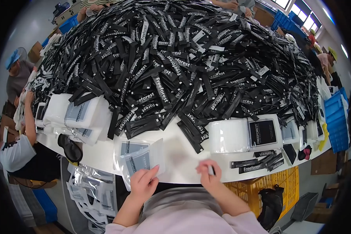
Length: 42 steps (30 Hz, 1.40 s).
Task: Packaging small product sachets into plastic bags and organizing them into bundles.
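My left hand grips the lower edge of a clear plastic bag with a grey printed panel. One side of that bag stands up off the white table, and another similar bag lies beneath it. To the right, my right hand is blurred, its fingers curled around a small black-and-white object too unclear to name. Beyond both hands rises a large heap of slim black printed packets. A few packets have slid down onto the table in front of me.
Stacks of white plastic bags stand at left and right. Loose packets and a black eye mask lie near the edge. Below are a yellow crate and a bin of bags. Other people work around the table.
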Motion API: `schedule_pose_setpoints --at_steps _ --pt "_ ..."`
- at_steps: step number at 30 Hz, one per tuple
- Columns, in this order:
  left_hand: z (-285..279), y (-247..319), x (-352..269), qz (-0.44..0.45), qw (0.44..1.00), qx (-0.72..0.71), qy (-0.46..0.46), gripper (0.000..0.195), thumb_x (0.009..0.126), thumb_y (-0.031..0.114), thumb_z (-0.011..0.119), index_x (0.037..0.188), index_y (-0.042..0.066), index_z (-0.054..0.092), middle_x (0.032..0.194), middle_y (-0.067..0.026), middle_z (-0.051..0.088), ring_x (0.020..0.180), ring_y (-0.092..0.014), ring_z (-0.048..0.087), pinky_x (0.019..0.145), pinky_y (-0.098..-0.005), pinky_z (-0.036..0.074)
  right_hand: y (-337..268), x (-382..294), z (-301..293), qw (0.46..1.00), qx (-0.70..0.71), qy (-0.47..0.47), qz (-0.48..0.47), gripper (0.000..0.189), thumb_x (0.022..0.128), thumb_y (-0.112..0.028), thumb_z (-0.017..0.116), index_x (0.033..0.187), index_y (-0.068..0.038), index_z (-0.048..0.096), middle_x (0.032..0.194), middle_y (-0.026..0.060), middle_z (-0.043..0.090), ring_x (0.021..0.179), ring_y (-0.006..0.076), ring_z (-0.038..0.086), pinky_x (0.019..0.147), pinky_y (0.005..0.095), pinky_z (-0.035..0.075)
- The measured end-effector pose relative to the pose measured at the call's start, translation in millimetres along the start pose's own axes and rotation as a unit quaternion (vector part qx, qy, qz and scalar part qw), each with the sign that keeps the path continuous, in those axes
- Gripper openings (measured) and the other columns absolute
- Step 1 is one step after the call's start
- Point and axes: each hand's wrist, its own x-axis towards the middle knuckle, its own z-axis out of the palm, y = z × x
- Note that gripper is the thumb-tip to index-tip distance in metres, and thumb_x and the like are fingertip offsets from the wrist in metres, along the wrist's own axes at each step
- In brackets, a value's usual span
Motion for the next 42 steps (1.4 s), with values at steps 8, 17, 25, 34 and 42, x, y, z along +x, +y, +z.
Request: schedule_pose_setpoints --at_steps 8,17,25,34,42 --pt "-2.4 12.9 9.2 0.071 0.996 0.013 0.051 0.044 0.052 -0.012 0.056 0.092 0.003 0.063 0.061 -0.0052 0.045 0.048 -0.018 0.042 0.043 -0.0268 0.034 8.0 -15.1 -0.2 0.993 -0.020 0.103 -0.061 0.008 0.086 -0.007 0.046 0.089 0.000 0.045 0.067 0.0097 0.052 0.057 0.0153 0.050 0.055 0.0272 0.043" --pt "12.1 36.9 0.2 0.104 0.993 -0.031 -0.045 0.039 0.053 -0.005 0.062 0.091 0.004 0.064 0.061 -0.0021 0.045 0.048 -0.018 0.043 0.043 -0.0287 0.033 -5.4 -16.8 3.6 0.919 0.279 0.086 0.267 0.020 0.087 -0.020 0.050 0.081 -0.001 0.049 0.062 0.0026 0.047 0.053 0.0097 0.043 0.049 0.0233 0.035" --pt "23.2 38.4 -19.4 0.144 0.974 -0.024 -0.172 0.057 0.060 0.022 0.072 0.112 0.006 0.052 0.100 -0.0116 0.049 0.086 -0.027 0.049 0.069 -0.0392 0.039 -26.8 -17.0 19.7 0.981 0.053 0.049 0.178 0.031 0.077 -0.019 0.065 0.097 0.002 0.055 0.075 0.0038 0.057 0.064 0.0084 0.046 0.057 0.0233 0.041" --pt "14.5 28.8 -3.4 0.025 0.978 -0.028 -0.207 0.085 0.056 0.027 0.077 0.127 0.007 0.035 0.128 -0.0202 0.034 0.111 -0.038 0.040 0.087 -0.0477 0.034 -52.6 -17.5 26.5 0.969 0.017 -0.112 0.219 0.025 0.078 -0.018 0.065 0.089 0.004 0.060 0.060 0.0080 0.054 0.052 0.0090 0.043 0.048 0.0239 0.037" --pt "-0.8 28.2 -13.8 -0.066 0.947 -0.219 -0.224 0.072 0.058 0.016 0.071 0.123 0.004 0.043 0.112 -0.0144 0.048 0.097 -0.029 0.049 0.080 -0.0365 0.041 -58.8 -6.3 20.2 0.949 -0.079 -0.214 0.220 0.031 0.073 -0.024 0.070 0.086 0.003 0.062 0.057 0.0068 0.053 0.050 0.0095 0.043 0.047 0.0241 0.037"
